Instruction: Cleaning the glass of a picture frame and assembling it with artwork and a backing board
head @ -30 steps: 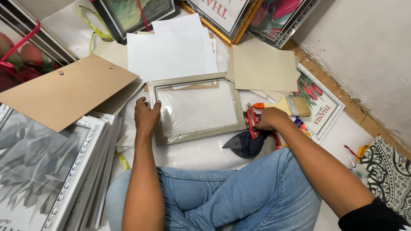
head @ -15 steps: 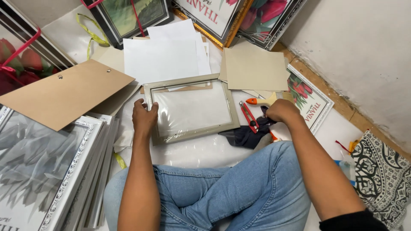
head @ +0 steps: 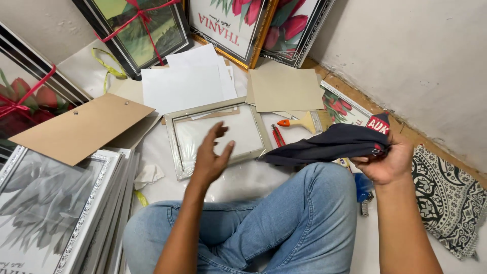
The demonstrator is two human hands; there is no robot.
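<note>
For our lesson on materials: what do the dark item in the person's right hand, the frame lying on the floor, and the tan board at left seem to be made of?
Dark item: soft fabric, likely cotton; it drapes and folds from the right hand.
Frame: pale moulding, wood or plastic, with a clear glossy pane.
Tan board: matte fibreboard or cardboard, flat, stiff, with small fasteners.

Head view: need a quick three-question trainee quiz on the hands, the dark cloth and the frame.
1. True or false: the right hand grips the dark cloth.
2. Which is the left hand doing? A: pressing on the frame; B: raised above it, fingers spread; C: holding the brush.
3. What lies on the floor between the frame and the brush?

Key: 1 true. 2 B. 3 The red pliers.
</note>
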